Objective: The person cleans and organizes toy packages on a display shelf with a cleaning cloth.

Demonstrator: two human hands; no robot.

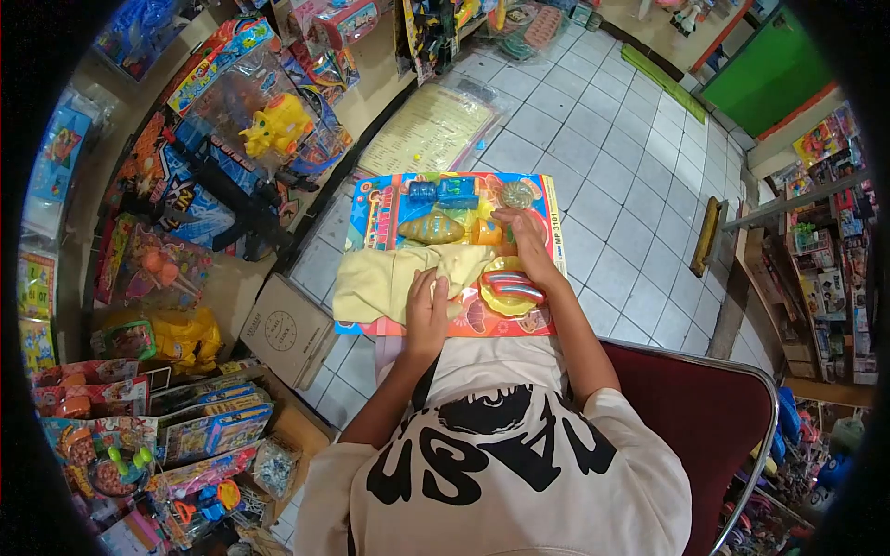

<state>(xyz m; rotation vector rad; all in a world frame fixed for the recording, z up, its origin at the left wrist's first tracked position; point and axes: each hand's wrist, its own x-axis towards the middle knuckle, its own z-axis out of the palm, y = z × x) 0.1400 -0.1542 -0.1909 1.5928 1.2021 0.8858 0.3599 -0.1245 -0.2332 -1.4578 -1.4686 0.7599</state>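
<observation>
A toy food set on a printed card point(547, 206) lies across my lap. A pale yellow cloth point(371, 283) covers its lower left part. My left hand point(427, 310) is on the cloth, fingers bent over a bunched fold. My right hand point(527, 243) rests on the pack with its fingers extended, beside a small orange toy cup point(484, 231). Below that hand sits a yellow toy plate point(493, 303) with a red and silver toy hot dog point(513, 285). A toy croissant point(432, 227), blue toy pieces point(456, 192) and a round swirled piece point(515, 194) show above the cloth.
Packaged toys, including a black toy gun point(243, 208) and a yellow toy point(278, 125), line the left side. A cardboard box point(287, 329) and plastic-wrapped sheets point(429, 128) lie on the tiled floor point(607, 176). A red chair point(686, 408) is at right, near shelves point(807, 306).
</observation>
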